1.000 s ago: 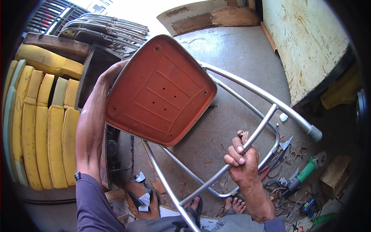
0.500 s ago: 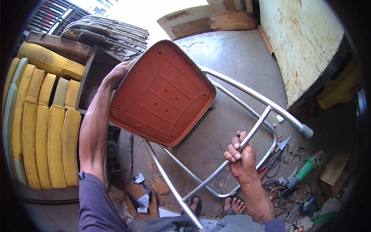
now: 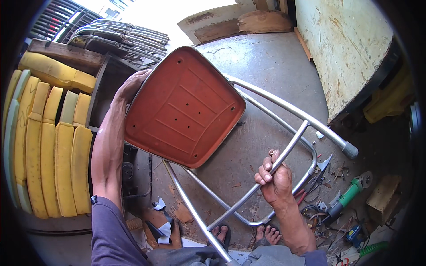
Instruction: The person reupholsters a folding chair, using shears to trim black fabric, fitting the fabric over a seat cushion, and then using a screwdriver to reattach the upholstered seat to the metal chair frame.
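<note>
A metal chair frame (image 3: pixel 290 110) of shiny tubes lies tilted across the middle, with a red chair seat panel (image 3: pixel 171 108) at its upper left. The panel has pressed ridges, several small holes and a dark rim. At the panel's upper left edge is my left hand (image 3: pixel 134 84), closed on the rim with its fingertips hidden behind. My right hand (image 3: pixel 276 177) wraps round the frame's crossbar. Something small and brownish (image 3: pixel 271 153) shows at its thumb and fingertip, too small to name.
Yellow foam pads (image 3: pixel 62 164) stand in a row at the left. Behind them is a stack of metal chair frames (image 3: pixel 126 40). At the lower right a green angle grinder (image 3: pixel 347 195) lies among cables and scraps. A scratched pale panel (image 3: pixel 346 53) rises at the right.
The chair and both my hands have shifted very slightly left in the picture, as has much of the background. My grip looks the same on both sides.
</note>
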`<state>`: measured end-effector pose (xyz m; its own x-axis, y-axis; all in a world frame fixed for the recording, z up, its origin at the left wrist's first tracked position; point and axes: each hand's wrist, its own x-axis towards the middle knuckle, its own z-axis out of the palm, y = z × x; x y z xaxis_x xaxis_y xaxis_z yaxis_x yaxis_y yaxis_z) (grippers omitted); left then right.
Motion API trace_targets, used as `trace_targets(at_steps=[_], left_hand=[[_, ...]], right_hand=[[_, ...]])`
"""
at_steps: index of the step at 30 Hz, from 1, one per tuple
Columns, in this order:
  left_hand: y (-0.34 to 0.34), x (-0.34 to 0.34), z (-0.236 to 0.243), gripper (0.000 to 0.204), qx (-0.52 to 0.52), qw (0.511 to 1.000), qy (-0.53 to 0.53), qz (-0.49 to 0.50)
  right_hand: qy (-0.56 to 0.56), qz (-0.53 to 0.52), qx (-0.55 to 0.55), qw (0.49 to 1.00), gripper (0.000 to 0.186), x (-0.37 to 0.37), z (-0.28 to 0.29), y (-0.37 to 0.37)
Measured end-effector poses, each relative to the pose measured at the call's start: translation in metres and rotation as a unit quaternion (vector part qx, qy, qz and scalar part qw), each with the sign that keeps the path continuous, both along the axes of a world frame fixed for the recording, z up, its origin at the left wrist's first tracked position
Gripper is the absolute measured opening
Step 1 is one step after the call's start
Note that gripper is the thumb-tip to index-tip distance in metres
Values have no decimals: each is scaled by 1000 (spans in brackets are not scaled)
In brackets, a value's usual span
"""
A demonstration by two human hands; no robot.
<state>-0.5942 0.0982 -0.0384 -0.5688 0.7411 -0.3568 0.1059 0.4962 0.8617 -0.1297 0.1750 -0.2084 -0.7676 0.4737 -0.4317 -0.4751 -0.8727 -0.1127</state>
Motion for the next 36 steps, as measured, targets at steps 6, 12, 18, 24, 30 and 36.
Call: trace_targets(at_steps=[6,12,18,24,30,36], left_hand=[[16,5,6,36,8,1000,9,-6],[17,-20,-3,41,-11,1000,22,-13],[18,-29,2,43,-29,999,21,-29],[21,-29,-1,52,-51,994,66,-74],[-28,-21,1,50,-38,999,-22,-16],[-81,-26,-27,53,-5,991,-131,26]], right_hand=[[-8,-5,4,1000,15,0,-1,2],[-10,-13,-12,1000,14,-3,3,0],[-27,-25,-35,999,12,-6,11,1],[-38,-37,-13,999,12,-4,9,7],[-16,-17,-23,999,15,-2,2,7],[-54,-20,48,997,16,-2,-6,13]])
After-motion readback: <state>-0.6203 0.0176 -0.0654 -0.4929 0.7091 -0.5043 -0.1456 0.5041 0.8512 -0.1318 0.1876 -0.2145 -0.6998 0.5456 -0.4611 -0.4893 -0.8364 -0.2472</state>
